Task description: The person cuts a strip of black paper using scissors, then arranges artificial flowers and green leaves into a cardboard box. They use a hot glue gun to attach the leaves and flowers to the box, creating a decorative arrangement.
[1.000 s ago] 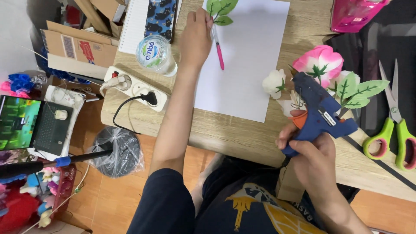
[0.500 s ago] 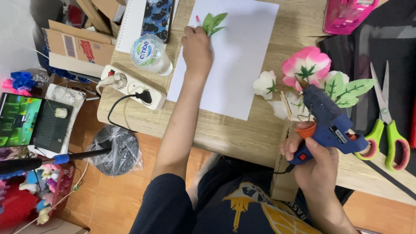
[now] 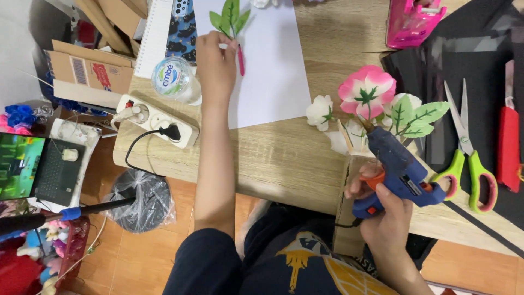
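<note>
My right hand grips a blue glue gun with an orange trigger, its nozzle pointing up at a bunch of artificial flowers: a pink bloom, a small white one and green leaves. My left hand is stretched out over a white paper sheet and pinches a green leaf sprig on a pink stem. Both rest over a light wooden table.
Green-handled scissors lie on a black mat at the right. A pink dispenser, a water bottle, a white power strip and a spiral notebook sit on the table. Cardboard boxes, a laptop and toys crowd the floor at left.
My left hand with the leaf sprig stays on the paper. The view has shifted, and the glue gun's nozzle now sits closer under the flowers.
</note>
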